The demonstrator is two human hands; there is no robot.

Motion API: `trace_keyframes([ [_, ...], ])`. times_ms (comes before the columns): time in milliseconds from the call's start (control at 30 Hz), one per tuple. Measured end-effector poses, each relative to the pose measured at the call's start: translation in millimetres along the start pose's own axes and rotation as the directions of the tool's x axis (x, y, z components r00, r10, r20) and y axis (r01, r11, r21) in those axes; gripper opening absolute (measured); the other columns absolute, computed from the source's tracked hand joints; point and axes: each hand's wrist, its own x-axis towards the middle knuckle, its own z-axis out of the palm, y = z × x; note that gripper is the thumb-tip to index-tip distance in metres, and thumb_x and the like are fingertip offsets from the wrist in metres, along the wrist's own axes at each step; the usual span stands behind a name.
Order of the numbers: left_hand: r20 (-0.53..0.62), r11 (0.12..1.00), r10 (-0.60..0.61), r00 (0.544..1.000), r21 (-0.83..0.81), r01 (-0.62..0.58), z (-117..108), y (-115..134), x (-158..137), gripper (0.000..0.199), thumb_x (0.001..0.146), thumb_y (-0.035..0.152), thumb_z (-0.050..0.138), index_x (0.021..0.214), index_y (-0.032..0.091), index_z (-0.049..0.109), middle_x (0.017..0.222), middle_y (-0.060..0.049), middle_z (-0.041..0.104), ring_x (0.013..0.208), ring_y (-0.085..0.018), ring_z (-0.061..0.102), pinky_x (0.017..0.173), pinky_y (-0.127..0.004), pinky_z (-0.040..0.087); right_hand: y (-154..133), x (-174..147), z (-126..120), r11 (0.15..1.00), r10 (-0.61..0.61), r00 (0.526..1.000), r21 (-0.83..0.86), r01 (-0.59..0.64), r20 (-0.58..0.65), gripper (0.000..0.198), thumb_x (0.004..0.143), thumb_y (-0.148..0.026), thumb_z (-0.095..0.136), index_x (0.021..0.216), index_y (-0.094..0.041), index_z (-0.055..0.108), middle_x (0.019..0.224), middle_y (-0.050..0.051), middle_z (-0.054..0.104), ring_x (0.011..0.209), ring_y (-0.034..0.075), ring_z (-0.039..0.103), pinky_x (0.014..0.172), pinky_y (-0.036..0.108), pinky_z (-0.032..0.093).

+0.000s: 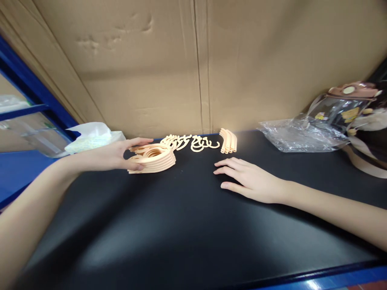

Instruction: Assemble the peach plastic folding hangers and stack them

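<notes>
The left hand [116, 156] is partly spread around a stack of curved pieces [157, 164] on the left half of the table [181, 225], its thumb along the near side and its fingers reaching over the far side, so the stack sits in its grasp. The right hand [252, 179] is palm down with the fingers loosely parted and nothing in its grip, low over the table to the right of the middle (whether the palm presses on the surface, I cannot tell). Just beyond the stack lies a group of small hooks [177, 141], with more loose hooks [198, 144] to the right of it, then a bundle of short bent tubes [229, 141] beyond the right hand's fingertips. Behind the left wrist is a tissue pack [93, 137] with a white sheet standing out of its top. On the far right, a crumpled clear bag [305, 135] lies in front of a see-through bottle [335, 110] with a brown lid (what either contains is hard to tell). A pale strap [367, 159] trails over the table beside them. The far edge runs along a tall cardboard wall [151, 84], and a blue frame [45, 102] borders the left side. A broad stretch of black surface separates the hands, widening toward the blue-trimmed near edge.
</notes>
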Motion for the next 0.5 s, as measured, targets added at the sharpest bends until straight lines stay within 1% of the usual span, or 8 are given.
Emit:
trace_keyframes([
  [100, 0.006, 1.000, 0.004, 1.000, -0.002, -0.004, -1.4, 0.9, -0.5, 0.071, 0.085, 0.042, 0.054, 0.143, 0.023, 0.019, 0.140, 0.001, 0.045, 0.114, -0.013, 0.051, 0.097, -0.032, 0.040, -0.1, -0.3, 0.1, 1.000, -0.002, 1.000, 0.005, 0.002, -0.003, 0.042, 0.096, -0.046, 0.035, 0.121, -0.019, 0.055, 0.131, 0.009, 0.051, 0.119, 0.022, 0.048, 0.104, 0.042, 0.037],
  [233, 0.005, 0.999, 0.031, 1.000, -0.023, -0.031, -2.3, 1.8, -2.2, 0.073, 0.085, 0.043, 0.056, 0.143, 0.018, 0.019, 0.142, -0.001, 0.043, 0.116, -0.011, 0.048, 0.098, -0.032, 0.040, -0.2, -0.2, 0.4, 1.000, -0.003, 1.000, -0.004, 0.003, 0.000, 0.043, 0.096, -0.046, 0.035, 0.121, -0.018, 0.055, 0.131, 0.010, 0.051, 0.120, 0.022, 0.048, 0.105, 0.042, 0.036],
  [333, 0.000, 0.996, 0.049, 0.999, -0.070, -0.049, -1.6, 0.1, -2.6, 0.071, 0.085, 0.039, 0.058, 0.141, 0.018, 0.021, 0.142, 0.000, 0.042, 0.117, -0.007, 0.048, 0.098, -0.028, 0.038, 0.2, -0.2, 0.6, 1.000, -0.006, 1.000, -0.010, 0.006, -0.004, 0.043, 0.096, -0.046, 0.035, 0.121, -0.018, 0.055, 0.131, 0.010, 0.051, 0.120, 0.022, 0.048, 0.104, 0.042, 0.036],
  [400, -0.012, 0.992, 0.071, 0.997, -0.107, -0.072, -0.9, -1.8, -2.5, 0.069, 0.084, 0.036, 0.059, 0.140, 0.015, 0.024, 0.143, 0.000, 0.042, 0.116, -0.005, 0.047, 0.097, -0.027, 0.038, 0.4, -0.3, 0.7, 1.000, -0.007, 1.000, -0.012, 0.007, -0.005, 0.043, 0.096, -0.046, 0.035, 0.121, -0.018, 0.055, 0.131, 0.010, 0.051, 0.120, 0.023, 0.048, 0.104, 0.043, 0.037],
  [500, -0.025, 0.988, 0.112, 0.993, -0.103, -0.114, -0.6, -4.3, -1.6, 0.069, 0.084, 0.033, 0.059, 0.139, 0.010, 0.024, 0.143, -0.004, 0.041, 0.117, -0.006, 0.047, 0.096, -0.031, 0.039, 0.2, -0.5, 0.6, 1.000, -0.005, 1.000, -0.011, 0.005, -0.006, 0.042, 0.096, -0.046, 0.035, 0.121, -0.019, 0.055, 0.131, 0.010, 0.051, 0.119, 0.023, 0.048, 0.104, 0.043, 0.037],
])
